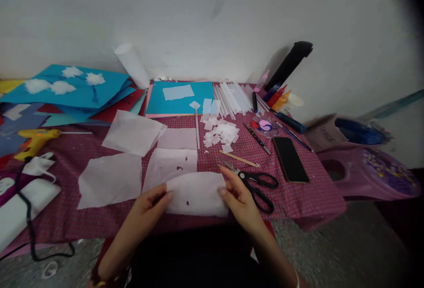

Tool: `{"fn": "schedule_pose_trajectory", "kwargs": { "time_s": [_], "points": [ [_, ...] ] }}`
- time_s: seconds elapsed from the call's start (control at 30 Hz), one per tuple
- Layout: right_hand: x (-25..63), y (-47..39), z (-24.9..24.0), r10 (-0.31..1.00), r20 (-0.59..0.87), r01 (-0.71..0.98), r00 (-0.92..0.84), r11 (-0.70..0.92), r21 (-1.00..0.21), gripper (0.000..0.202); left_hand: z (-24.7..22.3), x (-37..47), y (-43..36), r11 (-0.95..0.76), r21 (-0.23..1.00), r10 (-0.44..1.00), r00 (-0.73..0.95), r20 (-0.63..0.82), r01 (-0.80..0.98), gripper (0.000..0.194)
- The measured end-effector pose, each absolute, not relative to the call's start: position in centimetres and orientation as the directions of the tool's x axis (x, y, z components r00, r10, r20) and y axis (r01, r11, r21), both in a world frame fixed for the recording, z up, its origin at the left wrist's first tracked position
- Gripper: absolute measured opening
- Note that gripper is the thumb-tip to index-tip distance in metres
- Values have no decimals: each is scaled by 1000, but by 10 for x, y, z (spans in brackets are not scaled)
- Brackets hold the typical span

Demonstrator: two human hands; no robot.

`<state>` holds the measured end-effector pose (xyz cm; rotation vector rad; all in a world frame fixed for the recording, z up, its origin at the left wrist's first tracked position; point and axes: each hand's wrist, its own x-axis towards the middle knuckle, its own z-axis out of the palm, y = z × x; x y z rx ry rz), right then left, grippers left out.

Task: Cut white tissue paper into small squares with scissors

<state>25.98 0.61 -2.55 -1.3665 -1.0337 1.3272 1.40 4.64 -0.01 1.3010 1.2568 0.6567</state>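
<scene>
A piece of thin white paper (pixel 198 193) with a small dark spot is stretched between my hands near the table's front edge. My left hand (pixel 150 202) pinches its left edge between thumb and fingers. On the opposite side, my right hand (pixel 239 195) grips the right edge the same way. Beneath and behind it lies another white sheet (pixel 162 166) with several dark marks. Black-handled scissors (pixel 255 182) rest just right of my right hand, blades partly behind its fingers. A wooden stick (pixel 240 159) lies beyond the scissors, near a pile of small cut paper squares (pixel 221 133).
To the left are more white sheets (pixel 111 180), a yellow glue gun (pixel 36 140) with its black cord, and blue cards (pixel 76 87). White glue sticks (pixel 233 98) lie at the back. A phone (pixel 290 159) sits at the right, beside a pink stool (pixel 364 171).
</scene>
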Motion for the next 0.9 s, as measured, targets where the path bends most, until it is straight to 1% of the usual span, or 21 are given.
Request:
{"fn": "schedule_pose_trajectory", "kwargs": {
  "time_s": [0.07, 0.13, 0.2, 0.27, 0.33, 0.4, 0.47, 0.5, 0.53, 0.6, 0.67, 0.73, 0.8, 0.9],
  "points": [
    [261, 8, -26, 975, -212, -3, 70, -213, -977, 40, 0, 13, 49, 188, 928, 925, 258, -277, 321, 17],
    [263, 9, -25, 977, -194, 39, 86, -198, -980, 30, 2, 13, 49, 167, 935, 939, 238, -247, 312, 16],
    [266, 10, -21, 986, -155, 68, 65, -159, -985, 24, 5, 12, 47, 199, 950, 947, 202, -249, 240, 15],
    [268, 9, -18, 993, -119, 64, -11, -118, -991, 22, 9, 10, 41, 273, 953, 943, 160, -292, 133, 27],
    [270, 8, -15, 986, -100, 13, -132, -99, -995, 25, 13, 6, 36, 333, 943, 929, 166, -331, 15, 36],
    [271, 7, -13, 966, -93, -60, -243, -111, -992, 31, 19, 2, 34, 354, 932, 917, 222, -330, -78, 36],
    [270, 8, -13, 958, -82, -92, -276, -111, -989, 41, 25, -1, 40, 354, 931, 898, 309, -313, -85, 33],
    [270, 10, -12, 963, -66, -71, -260, -88, -994, 46, 30, -2, 46, 341, 939, 886, 352, -303, -48, 31],
    [269, 14, -10, 971, -38, -27, -237, -46, -999, 51, 36, -1, 53, 308, 951, 868, 404, -289, 19, 29],
    [268, 24, -4, 972, 38, 83, -233, 59, -995, 62, 50, 4, 69, 151, 972, 830, 511, -223, 180, 23],
    [267, 35, 4, 945, 105, 155, -310, 159, -975, 74, 66, 10, 82, -69, 954, 785, 606, -128, 291, 19],
    [263, 44, 12, 903, 137, 164, -407, 220, -962, 79, 79, 14, 89, -225, 921, 746, 665, -46, 317, 18],
    [260, 50, 17, 872, 126, 159, -473, 225, -961, 70, 87, 11, 90, -297, 909, 750, 660, 32, 293, 18],
    [255, 50, 16, 844, 63, 133, -532, 157, -978, 40, 87, -1, 87, -350, 896, 791, 598, 127, 273, 19]
  ]
}}
